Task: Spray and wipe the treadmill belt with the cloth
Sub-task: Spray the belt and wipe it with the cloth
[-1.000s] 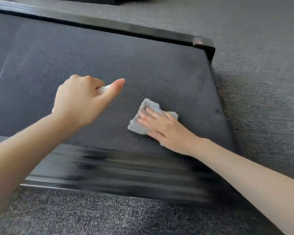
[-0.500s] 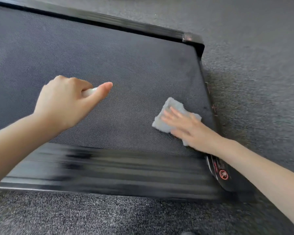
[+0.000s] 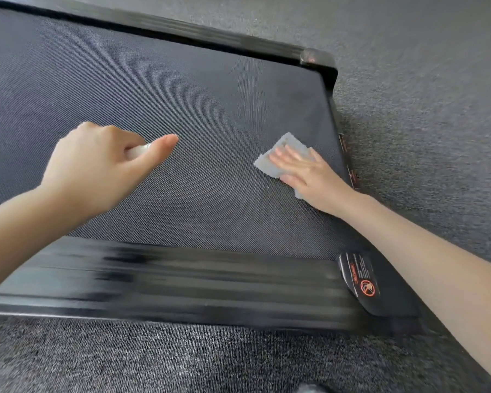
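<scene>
Grey carpet [image 3: 423, 95] runs all round the machine: beyond it, to its right, and along the bottom of the view. On it sits the treadmill, and the dark woven belt [image 3: 182, 95] takes up most of the picture, from the left edge right across to the far end.

A black frame boxes the belt in. There's a wide glossy near rail [image 3: 210, 287], smeared by motion blur, and a thin far rail [image 3: 182, 26]. A narrow end rail [image 3: 333, 109] on the right meets the far one at a rounded corner cap [image 3: 312, 56].

The left forearm comes in from the left edge and hides part of the near rail and belt. The right forearm crosses the near right corner of the frame.

The left hand [image 3: 97, 168] is over the belt's left-middle stretch, fingers curled tight, thumb poking forward. The right hand [image 3: 309, 171] lies flat, fingers straight, pressing down close to the end rail.

Under it is the cloth [image 3: 270, 163], pale grey and fluffy, flat on the belt. It is mostly covered by palm and fingers, with only its left corner and a scrap at the near side showing.

A black warning sticker [image 3: 360, 279] with a red prohibition circle sits on the near rail, just beside the right forearm.

Smallest of all is the white object [image 3: 138, 150] that the left hand grips. Only a sliver shows between thumb and forefinger, too little to tell what it is.
</scene>
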A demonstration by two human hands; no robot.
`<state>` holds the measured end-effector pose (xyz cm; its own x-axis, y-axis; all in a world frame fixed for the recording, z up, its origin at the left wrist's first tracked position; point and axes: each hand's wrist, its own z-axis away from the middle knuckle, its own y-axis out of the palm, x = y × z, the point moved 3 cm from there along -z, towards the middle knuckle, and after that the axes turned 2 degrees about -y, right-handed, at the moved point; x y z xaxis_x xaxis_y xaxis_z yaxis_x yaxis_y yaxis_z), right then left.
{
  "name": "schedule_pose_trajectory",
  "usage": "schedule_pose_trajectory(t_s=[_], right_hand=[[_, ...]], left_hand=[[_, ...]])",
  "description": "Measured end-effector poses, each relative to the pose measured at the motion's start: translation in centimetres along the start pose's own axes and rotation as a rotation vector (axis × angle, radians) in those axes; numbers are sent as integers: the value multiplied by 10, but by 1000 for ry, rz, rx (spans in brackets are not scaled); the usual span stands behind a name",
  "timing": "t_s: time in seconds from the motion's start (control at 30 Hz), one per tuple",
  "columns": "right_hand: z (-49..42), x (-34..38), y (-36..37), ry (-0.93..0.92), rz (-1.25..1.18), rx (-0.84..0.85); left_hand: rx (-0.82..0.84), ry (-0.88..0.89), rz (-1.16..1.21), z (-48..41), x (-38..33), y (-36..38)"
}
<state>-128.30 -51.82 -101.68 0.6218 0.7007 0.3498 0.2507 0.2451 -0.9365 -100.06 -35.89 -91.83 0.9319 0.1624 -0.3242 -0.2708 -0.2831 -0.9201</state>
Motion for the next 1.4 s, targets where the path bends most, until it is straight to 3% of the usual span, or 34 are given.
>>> schedule_pose_trajectory(t_s=[0.1,0.27,0.57,0.7,0.83,0.93,1.17,1.3,1.4], right_hand=[[34,20,6,-139,-18,45],[84,15,-5,-172,-134,119],[-14,45,14,7,-212,-130],[-37,86,32,-175,-154,-61],[10,78,29,-323,-177,5],[51,48,16,-284,-201,56],[60,11,-2,-50,-143,-5],[38,44,0,45,-347,-101],[6,109,14,-88,-347,-38]], left_hand=[[0,-27,6,2,5,-1],[11,-47,-12,8,13,-3],[12,-23,-1,6,16,-4],[12,-22,4,6,12,-5],[9,-18,17,8,13,-7],[16,-15,23,7,19,-6],[-2,7,68,8,22,-6],[-14,20,79,6,22,-10],[-3,41,89,0,17,-10]])
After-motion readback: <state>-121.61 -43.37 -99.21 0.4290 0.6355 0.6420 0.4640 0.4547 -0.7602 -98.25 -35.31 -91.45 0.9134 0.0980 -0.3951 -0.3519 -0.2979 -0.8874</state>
